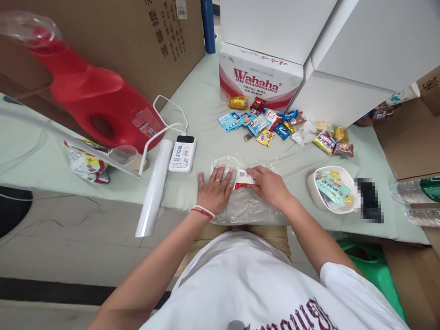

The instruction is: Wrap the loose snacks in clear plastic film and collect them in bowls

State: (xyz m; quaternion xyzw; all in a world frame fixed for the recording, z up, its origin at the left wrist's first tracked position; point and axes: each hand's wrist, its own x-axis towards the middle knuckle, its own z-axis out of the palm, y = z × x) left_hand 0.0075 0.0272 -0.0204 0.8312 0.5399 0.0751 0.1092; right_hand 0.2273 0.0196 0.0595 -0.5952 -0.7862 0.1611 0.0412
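I am pressing my left hand [215, 189] flat, fingers spread and released, onto a clear plastic bag [242, 201] that is lying at the near edge of the worktop [192, 114], right in front of me. My right hand [270, 184] is pinching a small snack packet [243, 178] with a barcode label between thumb and fingers, holding it on top of the bag, just beside my left fingertips. The bag is looking thin, crinkly and slippery, likely to slide and bunch unless it is pinned, so I am judging that the open rim is the place to grip it. The packet is seeming light and soft, best held by its sealed end rather than squeezed in the middle. A heap of wrapped snacks [275, 126] is sitting toward the far edge, before a Wahaha carton [259, 75]. A white bowl [332, 190] with wrappers is resting near the right edge, and a white power bank [183, 153] is lying to the left beside a red jug [99, 98].
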